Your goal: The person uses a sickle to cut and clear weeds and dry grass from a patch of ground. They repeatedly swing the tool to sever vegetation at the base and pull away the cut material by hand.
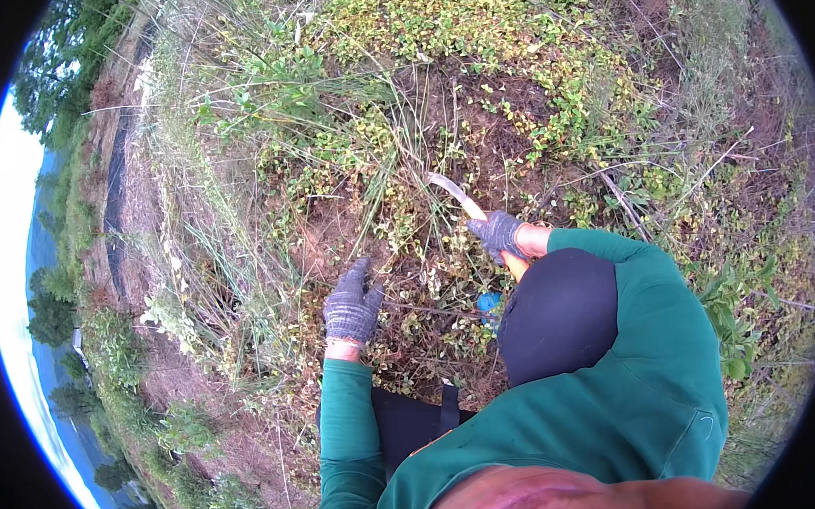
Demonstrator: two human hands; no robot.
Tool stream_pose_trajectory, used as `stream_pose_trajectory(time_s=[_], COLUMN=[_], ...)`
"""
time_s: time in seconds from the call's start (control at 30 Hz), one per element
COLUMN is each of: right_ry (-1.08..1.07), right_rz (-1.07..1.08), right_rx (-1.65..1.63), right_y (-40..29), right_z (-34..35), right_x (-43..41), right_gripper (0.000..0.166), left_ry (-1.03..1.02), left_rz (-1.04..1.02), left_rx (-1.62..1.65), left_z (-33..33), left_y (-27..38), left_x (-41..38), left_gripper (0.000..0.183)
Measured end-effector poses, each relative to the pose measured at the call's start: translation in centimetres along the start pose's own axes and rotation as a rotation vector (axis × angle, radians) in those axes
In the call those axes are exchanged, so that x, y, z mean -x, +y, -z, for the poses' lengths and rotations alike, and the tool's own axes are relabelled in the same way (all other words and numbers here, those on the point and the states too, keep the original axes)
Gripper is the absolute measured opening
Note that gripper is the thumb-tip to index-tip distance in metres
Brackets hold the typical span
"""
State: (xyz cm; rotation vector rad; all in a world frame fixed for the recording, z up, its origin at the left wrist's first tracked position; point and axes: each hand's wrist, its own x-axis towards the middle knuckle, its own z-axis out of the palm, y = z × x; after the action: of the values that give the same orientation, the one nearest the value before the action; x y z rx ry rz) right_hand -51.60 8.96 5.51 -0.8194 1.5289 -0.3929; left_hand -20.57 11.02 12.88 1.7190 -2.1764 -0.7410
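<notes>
My right hand (498,234), in a grey knit glove, grips the light orange handle of a sickle (449,186). The tool's curved blade points up and left, its tip at the base of a grass clump (408,144). My left hand (353,306), gloved alike, is held over the weeds with fingers and thumb apart and nothing in them. Just beyond its fingertips, thin green grass stems (377,202) lean over reddish bare soil (327,231). The handle's lower end shows below my right fist, beside my dark-clad knee (559,315).
Low leafy ground cover (436,18) spreads ahead. A dry woody stick (625,205) lies to the right, near tall thin weeds. A blue object (489,303), partly hidden by my knee, sits on the ground. Brush (196,314) and a dark strip (115,207) lie to the left.
</notes>
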Motion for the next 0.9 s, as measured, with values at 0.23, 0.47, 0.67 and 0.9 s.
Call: stream_pose_trajectory(time_s=[0.23,0.47,0.67,0.9], right_ry=[0.362,0.639,0.389,0.342], right_rz=[0.207,0.266,0.152,0.171], right_rx=[-0.021,0.209,0.160,0.393], right_y=[-4.2,-10.3,-6.7,8.7], right_z=[6.0,7.4,3.8,2.7], right_x=[-4.1,-14.7,-11.1,-2.8], right_gripper=[0.041,0.043,0.039,0.043], left_ry=[0.086,0.097,0.131,0.216], left_rz=[-0.240,-0.181,-0.108,-0.078], left_rx=[0.003,0.093,0.026,0.008], left_z=[-0.2,0.1,1.2,2.0], left_y=[2.0,0.9,-1.7,-2.1], left_x=[-0.4,-0.4,-0.6,-0.9], left_gripper=[0.039,0.023,0.023,0.025])
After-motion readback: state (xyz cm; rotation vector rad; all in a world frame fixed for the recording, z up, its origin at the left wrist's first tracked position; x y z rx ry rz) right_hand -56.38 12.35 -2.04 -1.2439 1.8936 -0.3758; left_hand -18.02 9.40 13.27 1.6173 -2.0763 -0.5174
